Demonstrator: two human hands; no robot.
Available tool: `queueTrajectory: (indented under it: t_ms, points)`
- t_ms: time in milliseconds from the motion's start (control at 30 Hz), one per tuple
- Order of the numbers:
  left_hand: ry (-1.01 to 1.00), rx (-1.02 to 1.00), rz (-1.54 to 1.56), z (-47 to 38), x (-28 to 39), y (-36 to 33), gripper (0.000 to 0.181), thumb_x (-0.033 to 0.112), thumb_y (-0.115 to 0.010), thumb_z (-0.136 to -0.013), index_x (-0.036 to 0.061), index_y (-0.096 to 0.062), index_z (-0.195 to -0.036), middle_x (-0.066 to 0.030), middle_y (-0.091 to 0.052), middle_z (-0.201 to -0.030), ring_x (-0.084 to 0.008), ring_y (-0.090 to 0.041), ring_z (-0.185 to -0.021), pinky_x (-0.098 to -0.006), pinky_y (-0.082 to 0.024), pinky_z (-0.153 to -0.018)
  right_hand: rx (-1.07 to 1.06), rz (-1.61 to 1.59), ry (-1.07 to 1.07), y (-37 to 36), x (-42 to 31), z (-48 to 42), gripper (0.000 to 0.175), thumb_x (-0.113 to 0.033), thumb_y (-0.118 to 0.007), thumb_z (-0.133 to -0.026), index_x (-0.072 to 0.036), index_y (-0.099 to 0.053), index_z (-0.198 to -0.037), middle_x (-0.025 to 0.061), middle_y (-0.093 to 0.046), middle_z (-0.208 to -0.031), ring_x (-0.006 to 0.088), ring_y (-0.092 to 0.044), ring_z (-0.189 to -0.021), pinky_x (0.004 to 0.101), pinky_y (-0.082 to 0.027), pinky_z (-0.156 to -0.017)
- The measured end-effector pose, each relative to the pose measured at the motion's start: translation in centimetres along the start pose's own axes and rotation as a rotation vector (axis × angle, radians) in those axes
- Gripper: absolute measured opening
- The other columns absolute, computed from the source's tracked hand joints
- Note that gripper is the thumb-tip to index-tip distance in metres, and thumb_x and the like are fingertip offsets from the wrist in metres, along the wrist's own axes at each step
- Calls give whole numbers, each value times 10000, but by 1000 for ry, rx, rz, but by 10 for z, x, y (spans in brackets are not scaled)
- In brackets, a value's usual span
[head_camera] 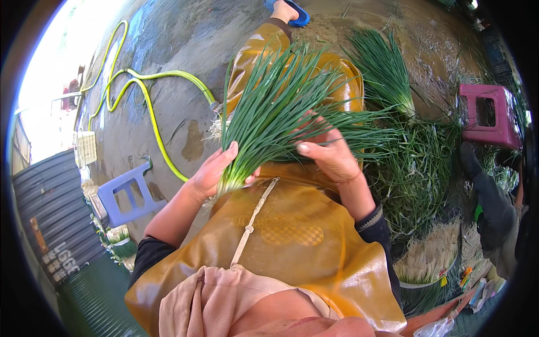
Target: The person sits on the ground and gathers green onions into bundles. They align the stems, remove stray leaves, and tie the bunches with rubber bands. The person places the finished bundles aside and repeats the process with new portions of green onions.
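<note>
My left hand (214, 170) is closed around the pale lower stems of a bunch of scallions (269, 113). The long green leaves fan up and to the right over my lap. My right hand (326, 149) touches the leaves at the bunch's right side, its thumb apart from the fingers. Leaves and blur partly hide those fingertips. A brown waterproof apron (290, 219) covers my body and lap. White roots (215, 128) show just beyond my left hand; which bunch they belong to is unclear.
A second scallion bunch (385, 69) lies at the upper right, above a heap of loose leaves (417, 177). Lower right stand tied bundles (427, 257), roots up. A pink stool (490, 116), a blue stool (126, 193) and a yellow hose (153, 122) are around me. Another person's boot (490, 202) is at right.
</note>
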State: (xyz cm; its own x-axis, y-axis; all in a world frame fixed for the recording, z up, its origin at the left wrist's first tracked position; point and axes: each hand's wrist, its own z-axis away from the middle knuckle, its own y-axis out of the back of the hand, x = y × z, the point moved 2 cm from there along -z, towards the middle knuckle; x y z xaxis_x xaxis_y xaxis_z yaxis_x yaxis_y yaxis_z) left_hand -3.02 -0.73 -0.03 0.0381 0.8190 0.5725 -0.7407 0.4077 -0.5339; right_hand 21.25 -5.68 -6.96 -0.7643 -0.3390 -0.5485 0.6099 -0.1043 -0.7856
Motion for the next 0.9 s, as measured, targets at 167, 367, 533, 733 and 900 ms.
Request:
queueTrajectory:
  t_ms: [167,367,533,733,900]
  points:
    - [53,228,95,1,-3,1,426,441,-403,-1046,67,-550,-1184,-146,-654,-965,-217,-642,-772,-320,-544,-663,822,419,618,26,-55,47,569,-14,-622,-936,25,-344,-1431,163,-453,-1368,240,-508,-1223,349,-472,-1012]
    - [10,229,-52,0,-1,-8,388,422,-426,-1045,95,-553,-1209,-103,-664,-973,-160,-648,-772,-287,-547,-655,158,359,231,-41,-47,27,230,-161,-580,-994,17,-583,-1139,62,-688,-828,76,-645,-628,172,-425,-455]
    - [-37,315,-179,7,-3,-19,499,465,-396,-1042,40,-517,-1272,-131,-647,-1033,-173,-629,-823,-297,-539,-706,242,460,-51,-50,-16,-15,240,-225,-636,-970,4,-616,-1036,47,-672,-732,69,-617,-546,171,-394,-407]
    - [8,286,-92,1,-2,-18,487,428,-407,-1044,36,-483,-1323,-133,-644,-1076,-177,-640,-861,-297,-544,-725,279,612,173,-43,-8,-17,163,-154,-688,-921,-8,-620,-892,33,-657,-732,67,-608,-545,211,-443,-434]
    - [-115,145,-199,-4,-7,-15,438,180,-620,-955,23,-474,-1337,-121,-634,-1145,-179,-635,-948,-311,-531,-799,79,492,302,-64,6,-5,69,-20,-576,-964,18,-518,-957,52,-634,-863,121,-693,-692,265,-586,-611]
